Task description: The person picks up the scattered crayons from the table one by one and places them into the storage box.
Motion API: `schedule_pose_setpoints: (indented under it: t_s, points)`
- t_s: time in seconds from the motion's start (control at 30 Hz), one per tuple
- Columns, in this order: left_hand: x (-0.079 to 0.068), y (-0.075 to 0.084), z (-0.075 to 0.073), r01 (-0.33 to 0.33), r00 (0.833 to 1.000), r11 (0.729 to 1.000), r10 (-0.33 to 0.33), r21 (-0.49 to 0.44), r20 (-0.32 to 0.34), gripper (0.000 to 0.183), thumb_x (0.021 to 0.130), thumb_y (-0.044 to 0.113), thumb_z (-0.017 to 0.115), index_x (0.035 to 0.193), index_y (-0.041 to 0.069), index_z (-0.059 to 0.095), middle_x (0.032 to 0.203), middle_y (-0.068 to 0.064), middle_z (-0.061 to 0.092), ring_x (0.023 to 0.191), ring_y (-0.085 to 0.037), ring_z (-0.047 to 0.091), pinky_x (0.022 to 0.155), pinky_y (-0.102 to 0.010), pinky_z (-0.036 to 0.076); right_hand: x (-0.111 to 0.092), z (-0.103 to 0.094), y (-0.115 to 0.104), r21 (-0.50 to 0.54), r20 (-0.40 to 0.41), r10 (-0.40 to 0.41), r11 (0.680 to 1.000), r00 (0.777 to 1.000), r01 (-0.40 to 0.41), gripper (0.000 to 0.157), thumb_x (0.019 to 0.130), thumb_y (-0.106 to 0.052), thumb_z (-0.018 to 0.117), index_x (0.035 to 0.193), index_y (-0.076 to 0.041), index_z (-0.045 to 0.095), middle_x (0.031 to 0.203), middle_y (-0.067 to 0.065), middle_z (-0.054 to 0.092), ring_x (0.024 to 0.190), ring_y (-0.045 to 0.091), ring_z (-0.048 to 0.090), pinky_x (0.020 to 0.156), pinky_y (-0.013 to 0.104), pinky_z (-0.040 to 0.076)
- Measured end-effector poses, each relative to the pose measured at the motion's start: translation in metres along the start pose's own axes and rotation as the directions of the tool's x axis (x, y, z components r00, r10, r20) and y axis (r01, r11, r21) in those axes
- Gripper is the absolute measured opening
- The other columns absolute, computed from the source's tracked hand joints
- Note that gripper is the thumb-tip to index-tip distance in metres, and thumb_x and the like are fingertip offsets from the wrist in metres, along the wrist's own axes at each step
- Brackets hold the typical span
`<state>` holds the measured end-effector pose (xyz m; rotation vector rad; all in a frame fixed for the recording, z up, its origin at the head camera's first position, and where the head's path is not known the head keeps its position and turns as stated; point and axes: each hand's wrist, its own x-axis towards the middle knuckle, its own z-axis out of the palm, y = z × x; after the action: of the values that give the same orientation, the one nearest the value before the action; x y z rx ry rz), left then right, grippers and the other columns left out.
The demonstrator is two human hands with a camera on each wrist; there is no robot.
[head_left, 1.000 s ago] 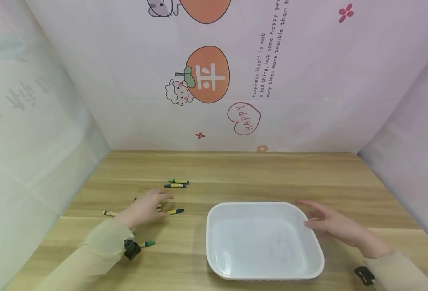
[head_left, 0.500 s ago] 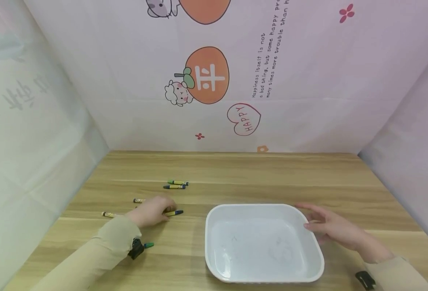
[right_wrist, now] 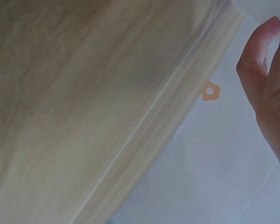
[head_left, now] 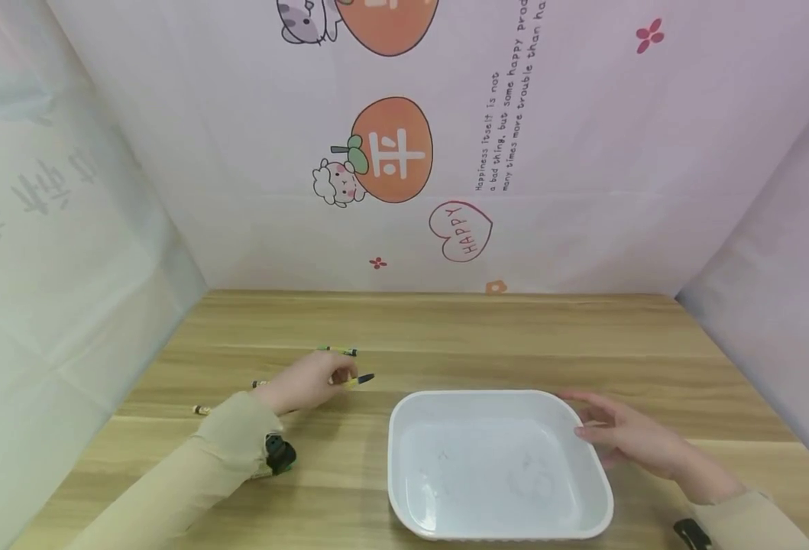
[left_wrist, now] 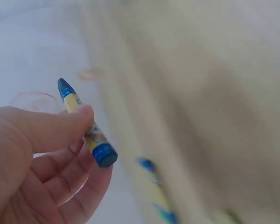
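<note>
My left hand [head_left: 311,380] pinches a dark blue crayon [head_left: 365,379] with a yellow wrapper between thumb and fingers. In the left wrist view this crayon [left_wrist: 97,135] points up and away, clear of the table. To the right stands a white rectangular plastic basin [head_left: 500,532] with nothing in it. My right hand [head_left: 641,439] holds the basin's right rim, thumb over the edge and fingers along the outside. Beyond the left hand lies another crayon [head_left: 351,352], partly hidden by the fingers.
More crayons lie near the left forearm: a dark-ended crayon [head_left: 260,383] and a crayon [head_left: 201,410] farther left, both partly covered. The wooden table [head_left: 514,336] meets a printed cloth wall [head_left: 583,191] at the back, with cloth on both sides.
My left hand came down on the blue crayon, took hold of it, and now lifts it up and to the right. The right hand stays at the basin's rim.
</note>
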<state>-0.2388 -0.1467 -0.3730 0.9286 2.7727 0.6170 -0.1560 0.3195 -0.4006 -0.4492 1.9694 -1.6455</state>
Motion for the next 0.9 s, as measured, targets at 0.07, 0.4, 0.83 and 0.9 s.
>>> schedule_pose_setpoints:
  t_s: [0.07,0.4,0.83,0.9]
  points:
    - [0.006,0.018,-0.007,-0.032,0.999,0.999,0.032,-0.027,0.008,0.016,0.087,0.007,0.066,0.103,0.009,0.066,0.091,0.0,0.064,0.082,-0.009,0.056,0.074,-0.028,0.05,-0.001,0.0,-0.001,-0.012,-0.009,0.01,1.0,1.0,-0.01,0.047,0.099,-0.009,0.045,0.132,-0.042,0.043,0.118,0.008,0.055,0.099,0.018,0.064,0.075,0.045,0.056]
    - [0.047,0.125,-0.017,-0.171,0.972,0.985,0.171,-0.014,0.161,0.018,0.087,0.011,0.068,0.104,0.012,0.067,0.092,0.003,0.065,0.082,-0.006,0.056,0.074,-0.019,0.048,-0.002,0.002,-0.001,-0.022,-0.02,-0.009,1.0,1.0,0.009,0.048,0.098,-0.008,0.045,0.129,-0.044,0.044,0.115,0.009,0.055,0.096,0.02,0.065,0.073,0.045,0.057]
    - [0.096,0.177,0.054,-0.326,0.891,0.935,0.255,0.139,0.375,0.012,0.086,0.011,0.069,0.097,0.014,0.066,0.088,0.005,0.063,0.077,-0.004,0.053,0.066,-0.012,0.041,-0.005,0.004,-0.003,-0.068,-0.06,0.027,0.997,0.998,-0.032,0.051,0.097,-0.013,0.049,0.145,-0.011,0.031,0.118,0.014,0.053,0.098,0.023,0.064,0.074,0.047,0.056]
    - [0.098,0.178,0.063,-0.315,0.895,0.934,0.233,0.17,0.382,0.012,0.086,0.011,0.069,0.096,0.015,0.067,0.089,0.006,0.064,0.077,-0.004,0.053,0.066,-0.012,0.041,-0.006,0.004,-0.004,-0.065,-0.063,0.033,0.997,0.997,-0.037,0.05,0.097,-0.013,0.05,0.144,-0.016,0.034,0.118,0.013,0.053,0.098,0.022,0.063,0.074,0.047,0.056]
